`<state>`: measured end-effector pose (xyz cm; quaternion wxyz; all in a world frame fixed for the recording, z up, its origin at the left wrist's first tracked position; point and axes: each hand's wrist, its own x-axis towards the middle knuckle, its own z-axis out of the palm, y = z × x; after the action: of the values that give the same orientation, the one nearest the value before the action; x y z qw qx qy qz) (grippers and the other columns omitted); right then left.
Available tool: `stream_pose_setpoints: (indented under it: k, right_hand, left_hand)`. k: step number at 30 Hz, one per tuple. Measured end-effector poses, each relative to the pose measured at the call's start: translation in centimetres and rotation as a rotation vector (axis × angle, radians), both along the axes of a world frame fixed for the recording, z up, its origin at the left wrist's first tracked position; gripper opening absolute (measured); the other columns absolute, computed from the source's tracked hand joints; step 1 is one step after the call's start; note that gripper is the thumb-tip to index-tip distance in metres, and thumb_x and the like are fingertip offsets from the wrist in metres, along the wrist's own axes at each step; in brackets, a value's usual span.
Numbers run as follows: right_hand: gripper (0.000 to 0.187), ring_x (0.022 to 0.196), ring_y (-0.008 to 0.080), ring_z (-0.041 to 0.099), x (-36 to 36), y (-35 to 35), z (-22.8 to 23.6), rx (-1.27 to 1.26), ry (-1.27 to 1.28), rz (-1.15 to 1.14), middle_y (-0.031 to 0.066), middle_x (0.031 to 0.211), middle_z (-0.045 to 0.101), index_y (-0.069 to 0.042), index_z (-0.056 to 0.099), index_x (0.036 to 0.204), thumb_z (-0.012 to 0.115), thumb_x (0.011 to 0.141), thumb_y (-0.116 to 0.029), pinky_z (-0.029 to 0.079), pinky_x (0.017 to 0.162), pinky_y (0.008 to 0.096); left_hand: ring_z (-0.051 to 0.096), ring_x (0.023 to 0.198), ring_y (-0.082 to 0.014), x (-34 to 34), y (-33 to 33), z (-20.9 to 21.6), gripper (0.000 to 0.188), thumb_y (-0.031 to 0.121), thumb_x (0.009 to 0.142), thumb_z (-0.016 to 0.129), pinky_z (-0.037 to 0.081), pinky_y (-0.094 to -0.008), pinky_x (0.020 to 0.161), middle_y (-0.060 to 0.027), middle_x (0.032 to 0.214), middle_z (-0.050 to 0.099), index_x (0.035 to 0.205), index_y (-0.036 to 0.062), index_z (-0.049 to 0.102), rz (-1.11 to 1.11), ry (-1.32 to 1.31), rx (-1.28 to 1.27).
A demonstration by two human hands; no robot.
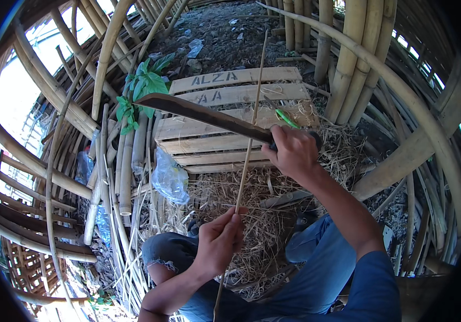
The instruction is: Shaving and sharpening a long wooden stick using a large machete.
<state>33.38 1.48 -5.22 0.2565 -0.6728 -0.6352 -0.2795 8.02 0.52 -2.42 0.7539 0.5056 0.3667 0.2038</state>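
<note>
near the crate point(187, 127), right fingers point(283, 138) curl tightly round a machete point(203, 114), left fingers point(224, 219) round a stick point(246, 161).

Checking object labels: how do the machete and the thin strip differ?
The machete is dark and broad; the strip is pale and slender. The machete points leftward across the picture, while the strip runs steeply up it. The right hand grips the machete; the left hand holds the strip. Both are long.
</note>
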Motion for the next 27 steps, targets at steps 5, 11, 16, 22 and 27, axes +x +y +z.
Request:
stream_pose_setpoints:
  k: [5,11,16,22,27]
  right_hand:
    - [0.033,0.050,0.0225,0.059,0.4,0.2,-0.2,0.069,-0.032,0.037,0.0081,0.063,0.058,-0.005,0.052,0.084,0.073,0.074,-0.027,0.050,0.046,0.0352]
    - [0.033,0.052,0.0235,0.060,0.3,-1.1,-0.1,0.050,0.111,-0.034,0.0093,0.065,0.058,-0.005,0.052,0.082,0.074,0.073,-0.028,0.048,0.046,0.0363]
    - [0.032,0.053,0.0224,0.060,-0.1,-0.7,0.1,0.087,0.048,0.054,0.0080,0.064,0.056,-0.006,0.051,0.080,0.074,0.073,-0.027,0.048,0.046,0.0353]
    - [0.024,0.050,0.0235,0.060,2.2,0.3,0.2,0.192,0.241,-0.182,0.0074,0.064,0.059,-0.006,0.055,0.083,0.067,0.081,-0.026,0.047,0.044,0.0359]
    - [0.020,0.047,0.0226,0.061,2.5,-0.9,0.2,0.265,0.356,-0.150,0.0052,0.055,0.059,-0.007,0.063,0.088,0.067,0.082,-0.026,0.046,0.044,0.0351]
  left_hand:
    - [0.033,0.052,-0.0040,-0.3,0.0,-0.4,0.029,0.013,0.101,0.041,0.031,-0.0211,0.046,0.0028,0.067,0.040,0.123,-0.0035,0.052,-0.025,-0.018,-0.028]
    - [0.030,0.053,-0.0043,-0.2,-0.2,-0.3,0.029,0.011,0.101,0.040,0.028,-0.0213,0.046,0.0022,0.069,0.040,0.122,-0.0050,0.051,-0.013,-0.015,-0.048]
    - [0.032,0.054,-0.0032,-0.3,0.4,-0.1,0.029,0.016,0.102,0.040,0.031,-0.0197,0.046,0.0037,0.068,0.040,0.120,-0.0010,0.054,-0.043,-0.061,-0.074]
    - [0.031,0.053,-0.0031,-0.1,1.2,-0.2,0.030,0.019,0.103,0.038,0.028,-0.0194,0.047,0.0030,0.069,0.041,0.118,-0.0005,0.055,-0.093,-0.060,-0.051]
    - [0.031,0.053,-0.0032,0.0,2.2,-0.1,0.030,0.020,0.103,0.036,0.028,-0.0187,0.047,0.0020,0.070,0.044,0.120,0.0012,0.053,-0.082,-0.098,-0.056]
